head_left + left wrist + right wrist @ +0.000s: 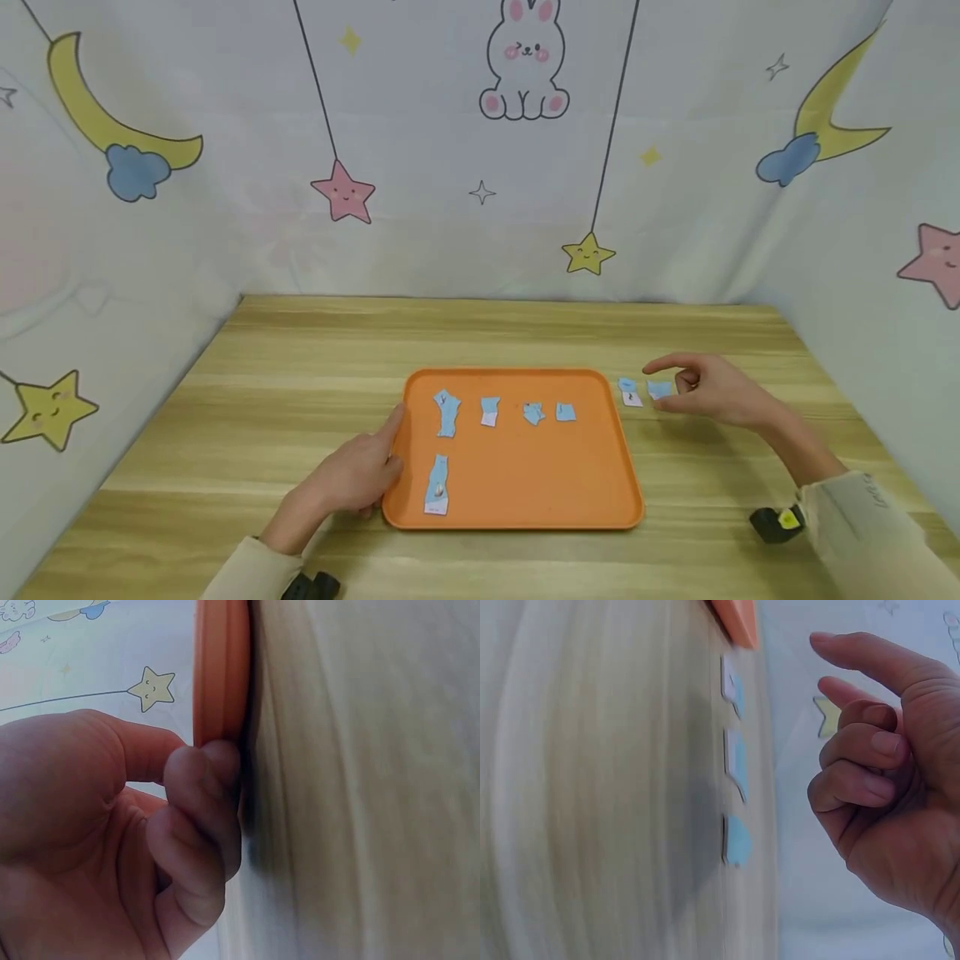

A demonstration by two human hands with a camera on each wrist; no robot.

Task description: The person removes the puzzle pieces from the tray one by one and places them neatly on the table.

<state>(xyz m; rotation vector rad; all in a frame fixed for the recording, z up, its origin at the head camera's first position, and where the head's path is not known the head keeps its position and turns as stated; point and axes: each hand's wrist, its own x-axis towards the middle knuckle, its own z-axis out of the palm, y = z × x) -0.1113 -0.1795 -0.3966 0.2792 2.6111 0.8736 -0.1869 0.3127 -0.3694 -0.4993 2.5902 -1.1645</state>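
With its thumb at the rim and its fingers curled against the side, my left hand (352,471) grips the left edge of an orange tray (540,492); the left wrist view shows the tray edge (221,667) in its fingertips. My right hand (712,387) hovers over the table right of the tray, holding nothing. Its thumb and index finger are spread apart, the other fingers folded in. Below it lies a small blue-and-white flat piece (657,389), beside another blue-and-white piece (630,392). In the right wrist view, three such pieces stand in a row, including a rounded blue piece (737,841).
Inside the tray lie a long blue piece (447,414), a blue-and-pale piece (489,410), a jagged piece (533,413), a squarish piece (565,412) and a tall piece (437,486). A patterned white cloth (450,250) stands behind the wooden table (300,350).
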